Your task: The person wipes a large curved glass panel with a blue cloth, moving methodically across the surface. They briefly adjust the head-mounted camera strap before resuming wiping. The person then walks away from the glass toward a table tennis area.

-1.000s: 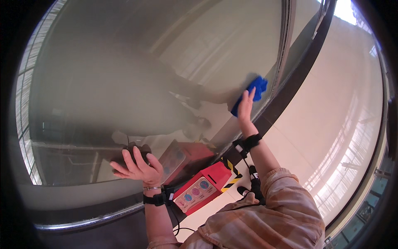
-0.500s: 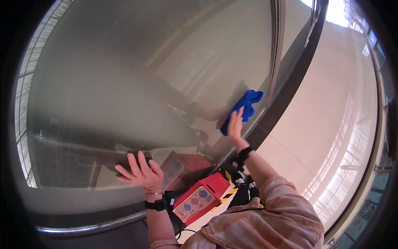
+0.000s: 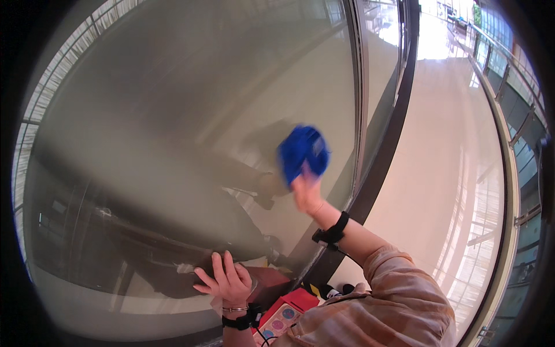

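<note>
A blue cleaning cloth [image 3: 302,149], blurred by motion, is in my right hand [image 3: 306,195] in front of a large frosted glass panel [image 3: 167,121]. The cloth looks bunched, and it covers most of my fingers. Lower and to the left, my left hand [image 3: 230,284] has its fingers spread toward the glass, holding nothing. Its fingertips appear to rest on the pane, where a dark reflection meets them. Black bands circle both wrists, and a thin bracelet shows on the left one.
A red box [image 3: 298,299] with round coloured pictures stands low by the glass, partly behind my left wrist. Right of the panel's metal frame [image 3: 359,87] runs a dark floor border [image 3: 399,121], then a shiny pale floor [image 3: 439,150]. A railing [image 3: 509,144] edges the far right.
My right hand and the cloth have moved left along the glass, away from the frame. In the picture, my left hand sits lower and farther right; the whole view has shifted.
</note>
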The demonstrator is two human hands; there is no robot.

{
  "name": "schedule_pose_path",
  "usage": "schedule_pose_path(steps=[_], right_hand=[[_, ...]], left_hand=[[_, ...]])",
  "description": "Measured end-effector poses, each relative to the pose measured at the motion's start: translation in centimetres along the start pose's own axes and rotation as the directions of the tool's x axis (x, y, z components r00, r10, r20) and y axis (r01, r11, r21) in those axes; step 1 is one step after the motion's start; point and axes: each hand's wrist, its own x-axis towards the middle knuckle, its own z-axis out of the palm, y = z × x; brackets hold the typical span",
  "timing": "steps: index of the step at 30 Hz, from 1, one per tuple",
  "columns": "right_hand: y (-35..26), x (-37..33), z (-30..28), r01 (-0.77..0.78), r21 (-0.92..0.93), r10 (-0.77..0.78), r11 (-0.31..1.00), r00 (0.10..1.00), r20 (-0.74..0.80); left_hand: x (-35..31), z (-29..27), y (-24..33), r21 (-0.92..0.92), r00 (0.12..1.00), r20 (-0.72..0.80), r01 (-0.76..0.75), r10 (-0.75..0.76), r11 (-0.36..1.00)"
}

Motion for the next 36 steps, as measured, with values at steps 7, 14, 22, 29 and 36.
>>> schedule_pose_path(steps=[7, 14, 22, 29, 36], right_hand=[[17.6, 8.2, -10.7, -0.431, 0.27, 0.508, 0.861, 0.751, -0.421], [6.6, 14.6, -7.2, -0.208, -0.041, 0.18, 0.977, 0.917, -0.356], [-3.6, 13.8, -6.3, 0.781, 0.014, -0.664, 0.624, 0.521, 0.536], [-2.2, 27.0, -10.0, 0.42, -0.269, -0.49, 0.867, 0.816, -0.305], [-10.2, 19.8, -4.2, 0.554, 0.318, -0.624, 0.769, 0.759, 0.187]], left_hand=[[1.3, 1.0, 0.9, -0.022, 0.996, -0.088, -0.025, 0.023, 0.999], [0.0, -0.4, 0.6, -0.019, 0.993, 0.001, 0.114, -0.114, 0.993], [7.8, -0.9, 7.2, -0.255, 0.97, -0.138, 0.162, -0.202, 0.953], [12.3, 0.0, 8.8, -0.25, 0.954, -0.1, 0.252, -0.283, 0.935], [11.9, 3.4, 8.4, -0.093, 0.942, -0.133, 0.298, -0.309, 0.95]])
